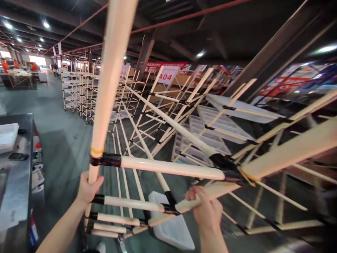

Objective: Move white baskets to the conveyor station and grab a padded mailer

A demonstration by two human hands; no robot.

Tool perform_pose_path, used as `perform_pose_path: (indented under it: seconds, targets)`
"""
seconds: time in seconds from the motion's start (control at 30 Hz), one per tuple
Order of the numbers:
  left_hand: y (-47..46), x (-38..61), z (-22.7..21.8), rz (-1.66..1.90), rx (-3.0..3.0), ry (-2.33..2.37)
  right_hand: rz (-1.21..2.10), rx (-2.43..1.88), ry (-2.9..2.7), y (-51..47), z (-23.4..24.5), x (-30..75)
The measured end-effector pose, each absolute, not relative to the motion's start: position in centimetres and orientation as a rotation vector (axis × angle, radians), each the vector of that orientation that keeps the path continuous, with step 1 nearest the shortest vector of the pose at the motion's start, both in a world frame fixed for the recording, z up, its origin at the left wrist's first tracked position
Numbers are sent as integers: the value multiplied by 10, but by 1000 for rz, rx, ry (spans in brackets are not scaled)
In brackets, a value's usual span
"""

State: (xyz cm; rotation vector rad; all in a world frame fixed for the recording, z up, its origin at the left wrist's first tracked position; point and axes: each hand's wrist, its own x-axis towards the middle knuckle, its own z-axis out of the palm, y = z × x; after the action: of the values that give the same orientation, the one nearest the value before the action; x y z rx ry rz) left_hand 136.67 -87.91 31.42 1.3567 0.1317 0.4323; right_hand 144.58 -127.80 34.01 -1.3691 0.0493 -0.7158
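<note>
A cream tube rack (171, 169) with black joints stands right in front of me. My left hand (88, 187) is wrapped round its left upright post, just below the upper black joint. On the right post, my right hand (206, 205) has its fingers closed round the cream tube between two joints. Cream crossbars link both posts at several levels below. A yellow band (97, 150) rings the left post above the joint. Behind the lower crossbars, a white plastic tray (172, 225) shows near the floor.
A metal workbench (15, 196) runs along the left, with a white bin (8, 137) and a phone (18, 156) on it. More tube racks (76, 88) stand ahead; one at right carries translucent trays (200, 140). People in orange (5, 65) are far left.
</note>
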Motion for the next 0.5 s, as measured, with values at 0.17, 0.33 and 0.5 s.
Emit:
perform_pose_path:
  seconds: [0.17, 0.33, 0.5]
  targets:
    - [-844, 1409, 323, 758, 1327, 229, -582, -1322, -144, -1265, 326, 1477]
    - [-804, 1448, 330, 1123, 1422, 499, -391, -1314, -474, -1248, 309, 1521]
    - [-770, 1508, 322, 1402, 1525, 392, -338, -1273, -605, -1213, 303, 1568]
